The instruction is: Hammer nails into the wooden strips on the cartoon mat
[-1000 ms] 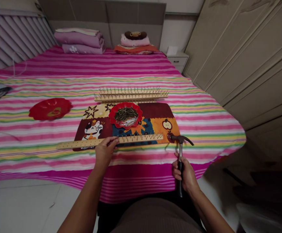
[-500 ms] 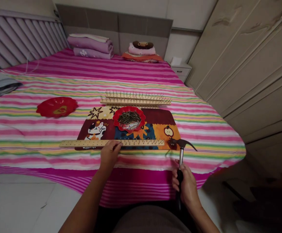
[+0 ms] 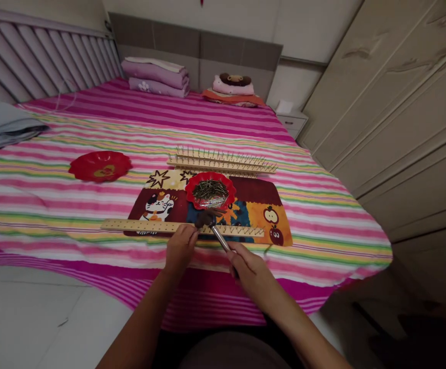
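My right hand (image 3: 251,271) is wrapped round the handle of a claw hammer (image 3: 220,239). The hammer's dark head is over the wooden strip (image 3: 142,225), right beside the fingertips of my left hand (image 3: 180,248). Those fingers are pinched together at the strip's near edge; whatever is between them is too small and hidden to make out. Nails (image 3: 241,229) stand in the strip to the right of my left hand, while its left part shows rows of small holes. Behind the hammer, a red scalloped bowl (image 3: 192,198) holds a heap of loose nails (image 3: 210,189).
A patterned mat (image 3: 255,189) lies under the bowl and strip. More wooden strips studded with nails (image 3: 223,163) lie behind it. A second red dish (image 3: 100,166) is at left on the striped bedspread (image 3: 54,205). Folded bedding (image 3: 155,77) sits by the headboard.
The hammer in my right hand has swung left, from beyond the strip's right end to my left fingertips. My left hand keeps its place on the strip. The view has shifted slightly.
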Demonstrator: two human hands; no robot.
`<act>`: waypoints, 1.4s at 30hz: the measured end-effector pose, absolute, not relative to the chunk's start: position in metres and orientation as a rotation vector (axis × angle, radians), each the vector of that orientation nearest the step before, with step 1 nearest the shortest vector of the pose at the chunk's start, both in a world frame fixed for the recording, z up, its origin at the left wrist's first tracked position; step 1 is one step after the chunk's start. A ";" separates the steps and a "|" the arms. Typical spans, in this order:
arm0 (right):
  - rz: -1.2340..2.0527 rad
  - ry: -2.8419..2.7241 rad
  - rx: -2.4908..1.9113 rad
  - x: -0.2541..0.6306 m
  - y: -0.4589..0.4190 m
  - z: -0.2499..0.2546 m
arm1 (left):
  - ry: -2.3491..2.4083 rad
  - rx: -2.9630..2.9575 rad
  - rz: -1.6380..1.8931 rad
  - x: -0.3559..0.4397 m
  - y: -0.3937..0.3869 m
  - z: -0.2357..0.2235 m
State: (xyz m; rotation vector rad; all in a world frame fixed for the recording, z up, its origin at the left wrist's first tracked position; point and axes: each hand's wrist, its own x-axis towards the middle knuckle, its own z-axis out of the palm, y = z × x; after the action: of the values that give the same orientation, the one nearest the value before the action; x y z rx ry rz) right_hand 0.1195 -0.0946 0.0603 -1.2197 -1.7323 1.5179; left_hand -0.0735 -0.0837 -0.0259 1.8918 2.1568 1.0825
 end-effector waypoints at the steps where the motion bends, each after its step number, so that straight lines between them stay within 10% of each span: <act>1: 1.472 -1.802 -1.208 0.118 -0.092 0.060 | 2.160 1.894 1.089 -0.074 -0.084 -0.027; 21: 1.456 -0.609 -1.339 0.209 -0.102 0.016 | 2.114 1.649 1.313 -0.077 -0.090 -0.021; 35: 1.470 -0.401 -1.218 0.226 -0.108 -0.040 | 1.912 1.815 -0.126 -0.059 -0.142 -0.010; 42: 1.494 -0.372 -1.210 0.229 -0.108 -0.045 | 1.898 1.705 -0.030 -0.061 -0.139 0.007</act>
State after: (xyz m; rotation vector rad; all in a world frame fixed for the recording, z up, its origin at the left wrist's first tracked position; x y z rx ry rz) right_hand 0.2287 -0.1077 -0.0454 -1.2098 -0.3718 1.4942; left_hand -0.0607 -0.1394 0.0072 1.7047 1.8976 -0.0298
